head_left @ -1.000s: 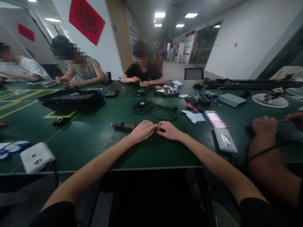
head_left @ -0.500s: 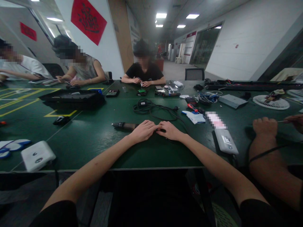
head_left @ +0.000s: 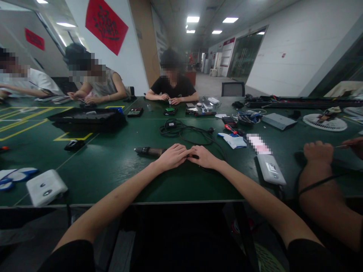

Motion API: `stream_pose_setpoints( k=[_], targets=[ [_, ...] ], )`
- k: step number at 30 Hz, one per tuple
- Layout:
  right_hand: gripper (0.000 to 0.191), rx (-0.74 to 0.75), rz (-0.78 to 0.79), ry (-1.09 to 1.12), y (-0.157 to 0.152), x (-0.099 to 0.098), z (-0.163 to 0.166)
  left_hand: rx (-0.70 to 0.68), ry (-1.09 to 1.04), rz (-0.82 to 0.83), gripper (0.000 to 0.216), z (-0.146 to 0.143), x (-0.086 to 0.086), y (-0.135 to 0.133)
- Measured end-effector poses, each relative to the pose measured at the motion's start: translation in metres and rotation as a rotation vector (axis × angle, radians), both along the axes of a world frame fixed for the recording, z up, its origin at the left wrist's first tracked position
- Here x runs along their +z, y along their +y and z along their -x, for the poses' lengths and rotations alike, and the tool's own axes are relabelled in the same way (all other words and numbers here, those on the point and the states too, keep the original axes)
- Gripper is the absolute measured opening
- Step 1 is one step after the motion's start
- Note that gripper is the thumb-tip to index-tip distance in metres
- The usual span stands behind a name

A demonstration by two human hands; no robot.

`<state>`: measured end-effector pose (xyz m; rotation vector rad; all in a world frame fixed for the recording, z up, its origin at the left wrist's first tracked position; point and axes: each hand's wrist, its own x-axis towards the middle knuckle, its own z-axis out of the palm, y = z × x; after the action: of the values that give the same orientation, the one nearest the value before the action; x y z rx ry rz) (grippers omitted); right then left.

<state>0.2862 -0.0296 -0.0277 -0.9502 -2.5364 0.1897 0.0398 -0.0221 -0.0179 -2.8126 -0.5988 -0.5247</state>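
My left hand (head_left: 171,156) and my right hand (head_left: 204,156) rest side by side on the green table (head_left: 113,166), fingertips meeting over a small dark object (head_left: 194,156) that I cannot make out. Both hands have curled fingers pinched on it. A dark cylindrical tool (head_left: 149,151) lies on the table and runs under my left hand. A black cable (head_left: 184,130) coils just beyond my hands.
A white device (head_left: 270,169) lies to my right, another white device (head_left: 44,187) at the near left edge. A black case (head_left: 87,119) sits far left. A co-worker's hand (head_left: 319,152) works at right. Several people sit across the table among small parts.
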Motion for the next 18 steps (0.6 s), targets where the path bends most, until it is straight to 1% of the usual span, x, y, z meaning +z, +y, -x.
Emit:
stream_pose_setpoints(
  k=[3,7,10,14,18],
  targets=[
    [0.018,-0.002,0.003,0.001,-0.0005,0.0012,0.0,-0.01,0.009,0.002,0.054,0.0016,0.0002,-0.0001],
    [0.018,0.006,0.005,0.005,-0.0018,0.0035,0.0,0.028,-0.004,-0.007,0.051,0.0028,-0.0018,0.0018],
    [0.019,0.006,0.009,0.002,-0.0023,0.0041,0.0,0.021,-0.006,-0.02,0.052,0.0028,-0.0023,0.0028],
    [0.018,-0.001,-0.006,-0.008,-0.0006,0.001,0.0005,-0.022,0.009,-0.034,0.053,0.0037,-0.0025,0.0034],
    [0.017,-0.008,-0.031,-0.01,0.0011,-0.0022,0.0005,-0.008,-0.013,-0.047,0.051,0.0044,-0.0032,0.0042]
  ],
)
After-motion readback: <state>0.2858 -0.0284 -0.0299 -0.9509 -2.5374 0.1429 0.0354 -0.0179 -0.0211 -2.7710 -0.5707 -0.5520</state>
